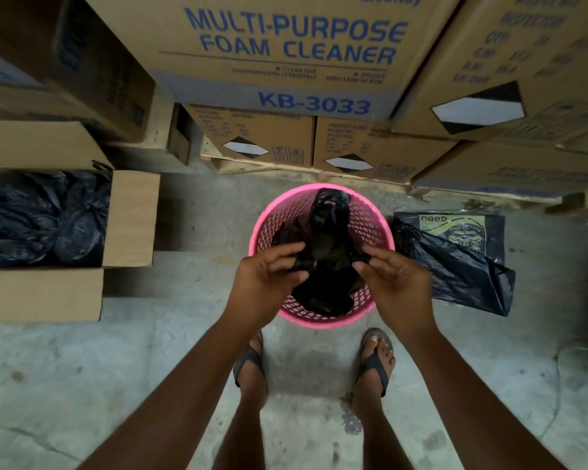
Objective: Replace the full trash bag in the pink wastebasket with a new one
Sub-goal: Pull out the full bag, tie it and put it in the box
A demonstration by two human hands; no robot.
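A pink perforated wastebasket stands on the concrete floor just ahead of my feet. A crumpled black trash bag hangs down into it, bunched and narrow. My left hand pinches the bag's edge on the left, above the basket's near rim. My right hand pinches the bag's edge on the right at the same height. Part of the bag is hidden behind my fingers.
An open cardboard box holding black bags sits on the floor at left. A pack of black trash bags lies right of the basket. Stacked cartons on a wooden pallet wall off the far side.
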